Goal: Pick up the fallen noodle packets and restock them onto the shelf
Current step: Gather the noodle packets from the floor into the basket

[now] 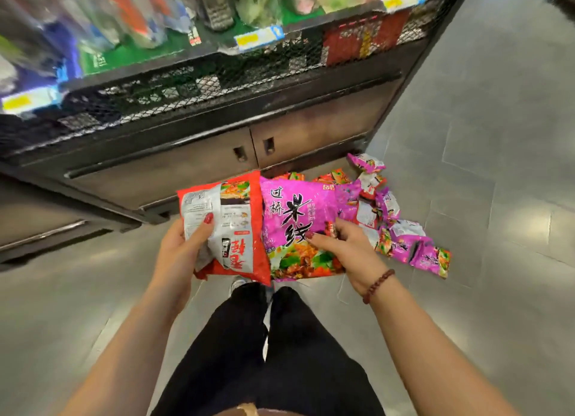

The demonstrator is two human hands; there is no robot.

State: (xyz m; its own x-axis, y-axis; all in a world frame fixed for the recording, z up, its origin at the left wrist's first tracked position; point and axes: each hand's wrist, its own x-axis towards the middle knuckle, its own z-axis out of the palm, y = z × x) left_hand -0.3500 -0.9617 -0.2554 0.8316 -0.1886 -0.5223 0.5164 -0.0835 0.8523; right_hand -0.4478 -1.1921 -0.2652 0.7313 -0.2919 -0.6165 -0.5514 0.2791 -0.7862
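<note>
My left hand (179,247) grips a red noodle packet (239,228) by its left edge, its printed back facing me. Right beside it, my right hand (345,244) pinches a pink noodle packet (295,216) with black characters, thumb on its front. Both packets are held in the air side by side in front of the shelf unit (217,82). Several more pink and red noodle packets (401,232) lie scattered on the floor to the right, close to the shelf's base.
The dark shelf has a mesh-fronted tier holding packaged goods, with yellow price tags (258,37) on its edge. Below are two cabinet doors (280,144) with recessed handles. Grey tiled floor (497,166) stretches to the right. My dark trouser legs (273,347) fill the lower centre.
</note>
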